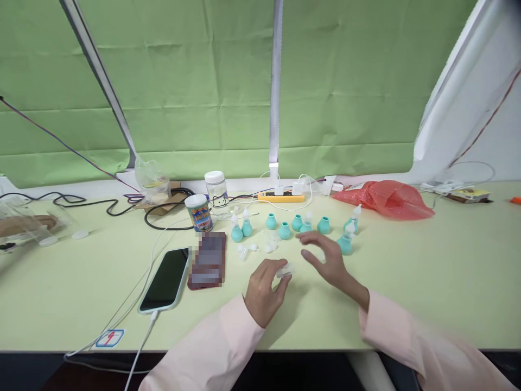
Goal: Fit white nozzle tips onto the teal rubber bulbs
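My left hand (265, 289) is curled on the table and pinches a small clear plastic cap (285, 270) between thumb and fingertips. To its right my right hand (325, 258) hovers with fingers spread and holds nothing; its fingertips point at the row of teal rubber bulbs (284, 231). Several bulbs stand in that row, some fitted with clear nozzles (234, 220). Loose clear caps and nozzles (269, 243) lie just in front of the row, beyond my left hand.
A phone (166, 279) on a white cable and a dark red wallet-like item (207, 260) lie at the left. Behind stand a printed can (199, 212), a clear jar (216, 194), a yellow power strip (280, 196) and a red plastic bag (385, 199).
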The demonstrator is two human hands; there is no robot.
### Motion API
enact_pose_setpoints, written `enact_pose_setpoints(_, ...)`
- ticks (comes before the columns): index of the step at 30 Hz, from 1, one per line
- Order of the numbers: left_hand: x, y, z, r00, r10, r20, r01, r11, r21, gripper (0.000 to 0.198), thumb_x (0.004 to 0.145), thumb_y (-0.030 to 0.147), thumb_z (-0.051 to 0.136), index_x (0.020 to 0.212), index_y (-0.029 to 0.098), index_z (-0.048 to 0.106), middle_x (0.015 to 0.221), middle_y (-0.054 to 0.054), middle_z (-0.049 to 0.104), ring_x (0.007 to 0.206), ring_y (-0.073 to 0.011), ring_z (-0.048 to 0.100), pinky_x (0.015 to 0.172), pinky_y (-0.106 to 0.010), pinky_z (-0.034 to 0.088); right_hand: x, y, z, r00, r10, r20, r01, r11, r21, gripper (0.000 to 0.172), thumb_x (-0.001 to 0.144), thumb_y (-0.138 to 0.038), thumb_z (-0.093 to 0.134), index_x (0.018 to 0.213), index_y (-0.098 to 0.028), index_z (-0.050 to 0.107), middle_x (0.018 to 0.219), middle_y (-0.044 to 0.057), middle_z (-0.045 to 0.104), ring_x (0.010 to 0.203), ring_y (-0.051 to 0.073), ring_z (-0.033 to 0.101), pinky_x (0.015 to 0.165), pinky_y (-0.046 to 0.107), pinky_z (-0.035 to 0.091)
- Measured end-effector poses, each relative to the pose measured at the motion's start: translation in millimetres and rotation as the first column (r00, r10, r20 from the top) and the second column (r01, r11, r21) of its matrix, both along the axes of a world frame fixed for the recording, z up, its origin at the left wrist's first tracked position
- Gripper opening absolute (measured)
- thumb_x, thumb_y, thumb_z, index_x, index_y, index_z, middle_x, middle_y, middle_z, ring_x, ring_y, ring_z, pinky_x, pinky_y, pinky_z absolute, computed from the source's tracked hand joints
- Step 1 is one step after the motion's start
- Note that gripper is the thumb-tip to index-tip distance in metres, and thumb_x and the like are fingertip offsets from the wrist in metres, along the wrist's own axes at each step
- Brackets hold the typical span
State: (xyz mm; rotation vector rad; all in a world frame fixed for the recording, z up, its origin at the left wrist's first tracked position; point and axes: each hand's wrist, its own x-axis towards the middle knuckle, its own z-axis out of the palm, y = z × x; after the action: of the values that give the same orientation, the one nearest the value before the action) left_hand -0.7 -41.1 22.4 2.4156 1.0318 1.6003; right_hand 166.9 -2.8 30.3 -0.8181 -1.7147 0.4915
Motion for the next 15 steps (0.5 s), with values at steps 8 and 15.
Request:
enact_pose_setpoints(8,-0.3,-0.7,-2.5,0.999,0.012,-0.051,-0.011,1.000,0.012,0.021,0.071,0.016,0.049,0.093,0.014,0.049,0.074,-0.005,0.056,0.070,-0.0134,0.052,0.062,-0.025,0.044,31.7,60.6,-19.3,0.719,-0.645,0.259,0.557,0.757,0.340,0.042,0.076,-0.032,0.036,0.114,-0.015,0.029,0.123,0.015,0.023,0.114,0.026,0.021,0.088,0.048,0.024)
enact_pose_setpoints(15,-0.1,-1.8,-2.7,0.996,0.033,-0.086,-0.033,0.999,0.010,0.022,0.071,0.017,0.049,0.093,0.014,0.049,0.073,-0.006,0.056,0.069,-0.0139,0.052,0.060,-0.025,0.044,45.3,79.5,-36.2,0.560,-0.631,0.537,0.643,0.740,0.200,0.046,0.079,-0.029,0.027,0.120,-0.007,0.020,0.116,0.018,0.034,0.107,0.029,0.032,0.083,0.044,0.030)
